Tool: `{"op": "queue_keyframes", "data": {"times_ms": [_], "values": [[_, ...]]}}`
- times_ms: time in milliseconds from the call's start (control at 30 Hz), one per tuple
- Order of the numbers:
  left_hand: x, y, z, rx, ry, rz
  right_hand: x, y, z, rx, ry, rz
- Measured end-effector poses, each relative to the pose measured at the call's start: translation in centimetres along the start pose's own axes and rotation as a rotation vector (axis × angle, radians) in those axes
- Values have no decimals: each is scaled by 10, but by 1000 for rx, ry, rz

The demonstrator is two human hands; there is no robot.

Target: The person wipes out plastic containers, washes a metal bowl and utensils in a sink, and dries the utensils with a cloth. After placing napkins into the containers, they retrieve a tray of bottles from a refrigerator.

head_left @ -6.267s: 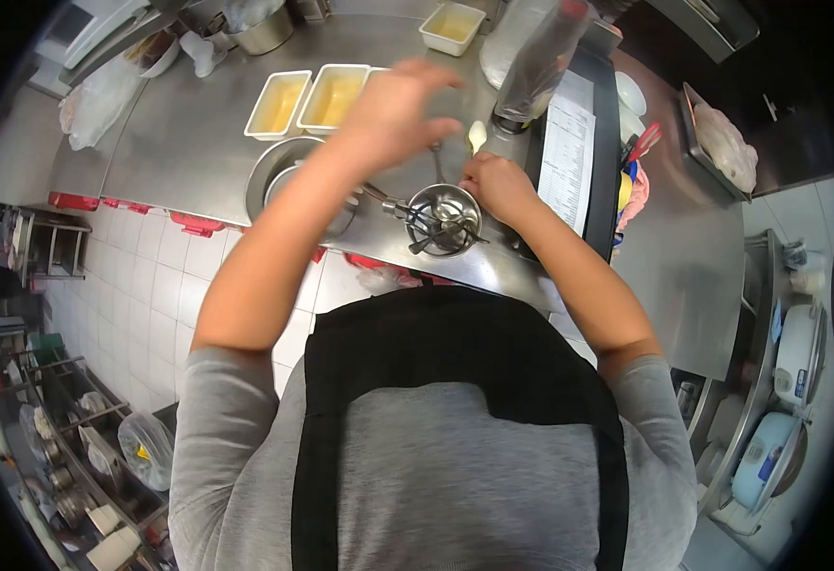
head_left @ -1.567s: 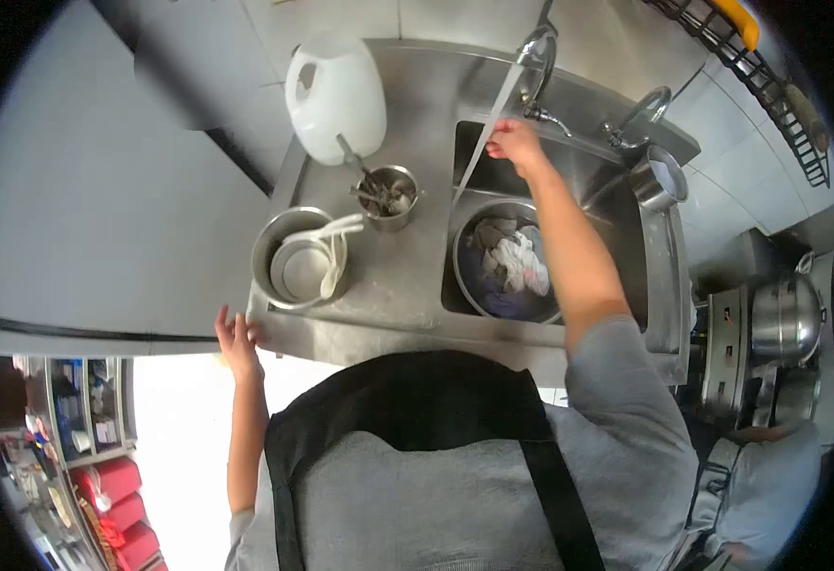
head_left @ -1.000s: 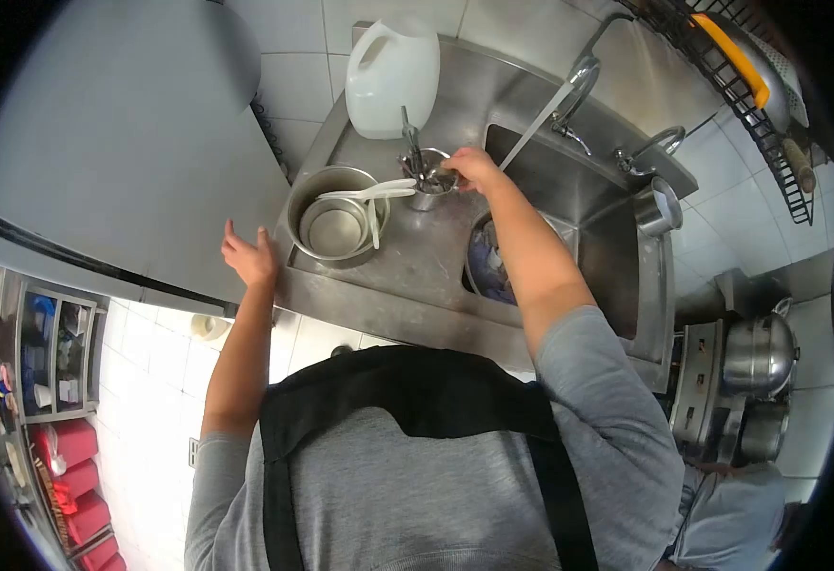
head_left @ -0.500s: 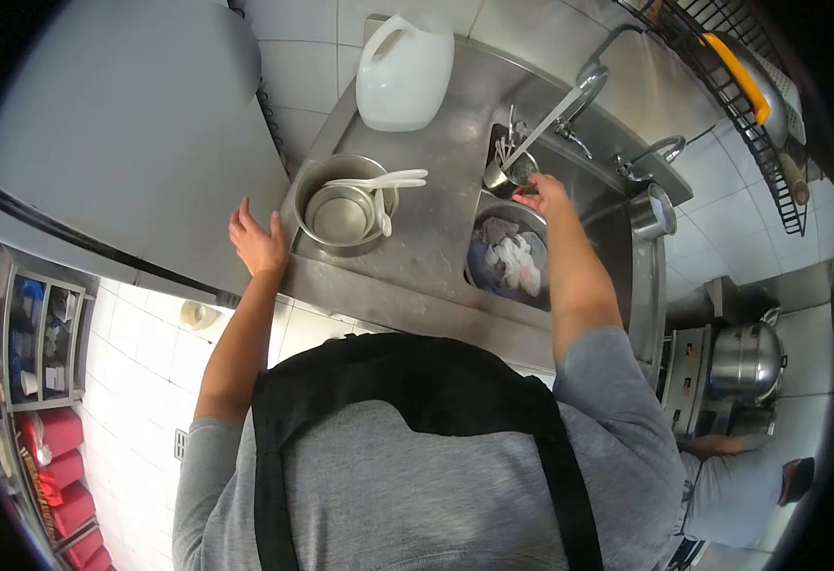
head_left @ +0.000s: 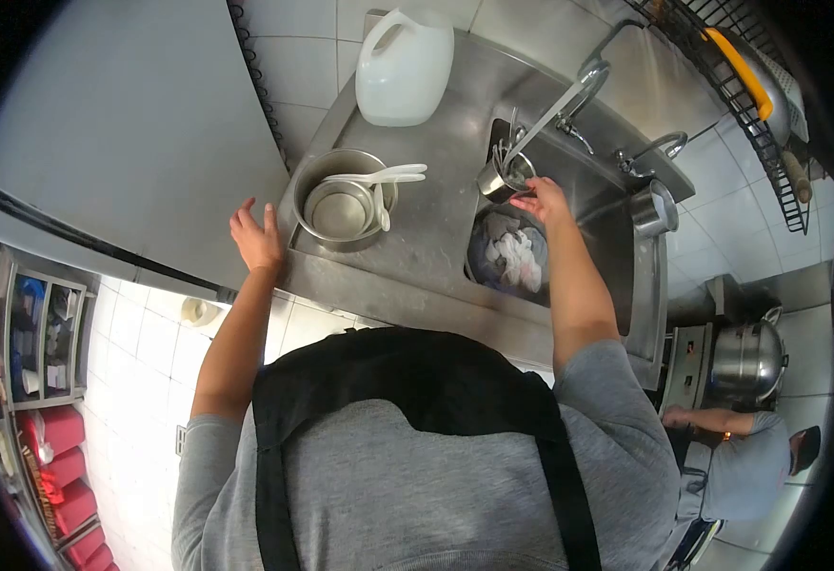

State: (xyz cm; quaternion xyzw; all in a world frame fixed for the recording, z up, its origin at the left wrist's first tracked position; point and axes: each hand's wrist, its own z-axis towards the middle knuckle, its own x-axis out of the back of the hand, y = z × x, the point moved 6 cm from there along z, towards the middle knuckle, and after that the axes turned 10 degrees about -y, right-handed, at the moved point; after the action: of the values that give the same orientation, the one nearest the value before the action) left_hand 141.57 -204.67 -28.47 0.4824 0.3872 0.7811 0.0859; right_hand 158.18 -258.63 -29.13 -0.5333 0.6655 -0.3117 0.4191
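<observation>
My right hand point(head_left: 547, 199) grips the rim side of a steel cup point(head_left: 499, 187) that has several utensils point(head_left: 507, 157) standing in it. The cup is held tilted over the sink, under the long faucet spout point(head_left: 548, 121). Just below it, a round basin point(head_left: 476, 257) in the sink holds white and grey cloths point(head_left: 516, 259). My left hand point(head_left: 257, 238) is empty, its fingers apart, beside the counter's left corner. Close to that hand stands a steel pot point(head_left: 305, 218) with a smaller metal bowl point(head_left: 338, 210) and white-handled utensils point(head_left: 390, 175) inside.
A white plastic jug point(head_left: 405, 81) stands at the back of the steel counter point(head_left: 431, 214). Left is a large grey appliance point(head_left: 122, 124). A metal pot point(head_left: 653, 209) sits at the sink's right edge, below a wire rack point(head_left: 722, 81). Another person point(head_left: 745, 466) is at the right, near the stove.
My right hand has lifted the steel cup slightly and tilted it, a little to the left. My left hand has barely moved. The other person at the right shows more now, arm stretched out.
</observation>
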Motion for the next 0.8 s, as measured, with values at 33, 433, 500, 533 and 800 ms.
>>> {"op": "queue_keyframes", "data": {"times_ms": [33,433,500,533,800], "values": [[1,-3,1,1,-2,-54,-4,-1,0,7,-6,3],[34,94,52,-278,-40,-427,-17,-8,1,57,20,-38],[24,176,76,-434,-237,-497,-16,-13,1,75,-1,-19],[4,216,82,-441,-341,-499,-16,-15,2,76,-11,-34],[-133,373,33,-657,-807,-181,-13,-18,1,124,-26,-15]]}}
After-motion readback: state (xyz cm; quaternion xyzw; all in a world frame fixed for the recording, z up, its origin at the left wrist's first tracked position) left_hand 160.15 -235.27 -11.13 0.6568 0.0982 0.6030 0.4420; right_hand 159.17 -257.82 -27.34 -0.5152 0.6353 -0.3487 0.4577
